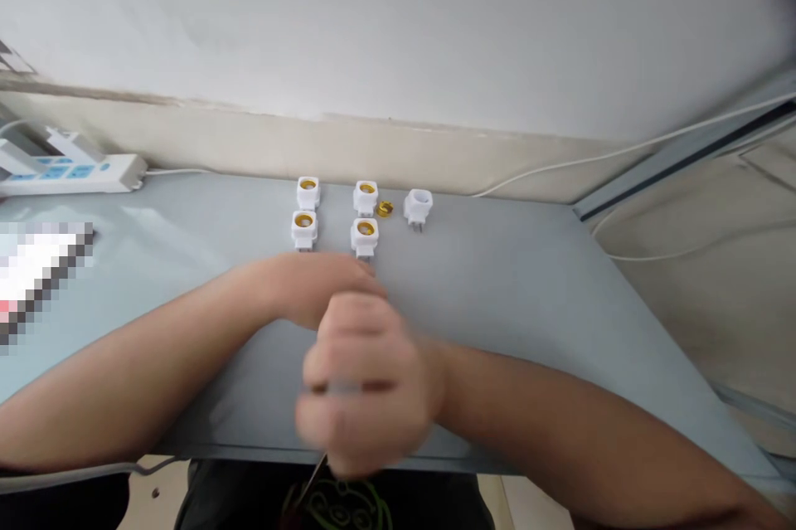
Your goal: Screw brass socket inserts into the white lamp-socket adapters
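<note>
My right hand [370,385], blurred by motion, is closed in a fist in front of my left hand. A thin metal shaft [316,474] sticks out below it; the tool's kind cannot be made out. My left hand [317,285] reaches in from the left behind the fist, its fingers mostly hidden. Just beyond it stand several white plug-in lamp sockets, the nearest lamp socket [364,238] showing a brass-coloured threaded ring inside. To the right, another lamp socket [418,206] shows a plain white inside. A loose brass-coloured threaded ring [385,208] lies between.
The grey table [510,281] runs up to a wall at the back. At the far left is a white power strip [118,173] with plugs in it. A pixelated flat object [37,277] lies at the left. A white cable [547,167] runs along the right.
</note>
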A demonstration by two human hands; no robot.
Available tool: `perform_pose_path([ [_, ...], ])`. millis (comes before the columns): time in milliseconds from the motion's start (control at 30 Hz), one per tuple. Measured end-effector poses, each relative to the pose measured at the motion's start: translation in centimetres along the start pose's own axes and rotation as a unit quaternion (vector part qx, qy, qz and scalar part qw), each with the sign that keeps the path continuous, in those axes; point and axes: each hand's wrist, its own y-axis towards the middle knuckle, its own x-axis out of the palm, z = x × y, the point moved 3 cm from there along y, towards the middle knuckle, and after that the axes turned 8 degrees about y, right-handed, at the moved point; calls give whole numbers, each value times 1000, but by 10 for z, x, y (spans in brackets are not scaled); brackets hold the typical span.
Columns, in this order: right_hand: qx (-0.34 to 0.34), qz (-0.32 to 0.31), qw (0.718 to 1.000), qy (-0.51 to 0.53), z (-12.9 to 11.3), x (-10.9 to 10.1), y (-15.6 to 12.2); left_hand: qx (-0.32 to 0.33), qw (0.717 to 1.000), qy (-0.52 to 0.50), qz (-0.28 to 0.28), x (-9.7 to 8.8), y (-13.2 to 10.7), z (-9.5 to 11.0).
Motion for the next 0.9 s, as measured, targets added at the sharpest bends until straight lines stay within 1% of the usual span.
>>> perform_pose_path([
  [33, -36, -20, 998, 36, -8, 7, -4, -1, 1000, 5, -4, -2, -2, -1],
  [67, -23, -26, 998, 56, -15, 12, -6, -7, 1000, 8, -5, -4, -4, -2],
  [100, 36, -57, 996, 53, -20, 16, -6, -15, 1000, 10, -5, -6, -5, -4],
  [133, 47, -114, 991, 62, -28, 20, -6, -23, 1000, 10, -4, -7, -6, -6],
  [167, 71, -179, 980, 59, -35, 23, -5, -27, 1000, 9, -7, -7, -7, -8],
  [200, 96, -229, 968, 46, -40, 24, -4, -28, 999, 9, -13, -6, -6, -10],
  [233, 112, -286, 951, 37, -43, 24, -4, -28, 999, 10, -19, -5, -5, -12],
  [300, 153, -388, 909, 22, -43, 24, -6, -26, 999, 16, -28, -3, -3, -15],
  [367, 191, -483, 854, 30, -36, 25, -11, -26, 999, 21, -32, -1, 0, -18],
  [400, 214, -520, 826, 39, -31, 26, -15, -25, 999, 22, -32, 0, 1, -19],
  [467, 262, -568, 778, 51, -18, 26, -22, -28, 999, 27, -30, 1, 1, -20],
  [500, 283, -580, 762, 55, -13, 25, -24, -31, 999, 31, -29, 1, 1, -20],
  [567, 314, -584, 746, 60, -3, 24, -27, -33, 998, 41, -27, 1, 0, -19],
  [733, 350, -564, 741, 100, 5, 21, -30, -33, 998, 44, -31, 1, 0, -17],
  [900, 402, -526, 731, 164, 14, 19, -33, -46, 997, 47, -40, 1, 1, -17],
])
